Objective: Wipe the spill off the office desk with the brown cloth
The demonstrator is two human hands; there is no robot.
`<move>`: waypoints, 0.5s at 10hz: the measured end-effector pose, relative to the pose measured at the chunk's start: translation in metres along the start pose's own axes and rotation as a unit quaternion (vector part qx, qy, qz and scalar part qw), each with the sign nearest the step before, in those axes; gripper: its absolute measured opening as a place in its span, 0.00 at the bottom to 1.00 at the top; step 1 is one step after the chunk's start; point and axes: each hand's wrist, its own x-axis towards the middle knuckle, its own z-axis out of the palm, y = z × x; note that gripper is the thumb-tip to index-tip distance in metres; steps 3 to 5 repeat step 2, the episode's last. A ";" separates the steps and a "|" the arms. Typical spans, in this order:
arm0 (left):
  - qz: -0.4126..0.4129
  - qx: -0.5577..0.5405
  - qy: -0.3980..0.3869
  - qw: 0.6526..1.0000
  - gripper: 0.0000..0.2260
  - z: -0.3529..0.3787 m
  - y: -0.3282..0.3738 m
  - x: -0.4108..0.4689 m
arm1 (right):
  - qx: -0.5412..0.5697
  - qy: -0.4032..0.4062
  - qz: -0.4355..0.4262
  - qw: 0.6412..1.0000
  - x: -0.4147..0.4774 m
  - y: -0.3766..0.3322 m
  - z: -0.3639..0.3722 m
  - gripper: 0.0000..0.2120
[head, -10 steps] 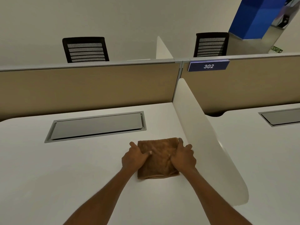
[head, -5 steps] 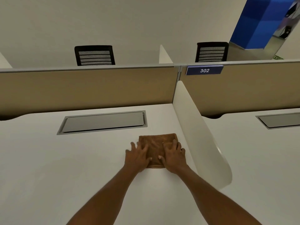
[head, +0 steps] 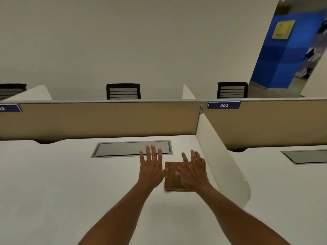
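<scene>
Cloth (head: 174, 179), folded, is lying flat on the white table (head: 53, 183) under the right hand (head: 193, 174), whose spread fingers are pressing it, gripping nothing. Left hand (head: 151, 169) is hovering flat and splayed beside its left edge, likewise empty.

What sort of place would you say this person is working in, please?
Most likely an open-plan office: tan fabric partition panels divide white desks, a blue plate numbered 302 marks a station, and black mesh-backed chairs stand behind.
</scene>
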 end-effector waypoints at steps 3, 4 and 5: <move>-0.023 0.030 0.111 0.993 0.42 -0.088 -0.044 -0.012 | -0.017 0.146 -0.058 0.987 0.007 -0.058 -0.081 0.44; -0.023 0.030 0.111 0.993 0.42 -0.088 -0.044 -0.012 | -0.017 0.146 -0.058 0.987 0.007 -0.058 -0.081 0.44; -0.023 0.030 0.111 0.993 0.42 -0.088 -0.044 -0.012 | -0.017 0.146 -0.058 0.987 0.007 -0.058 -0.081 0.44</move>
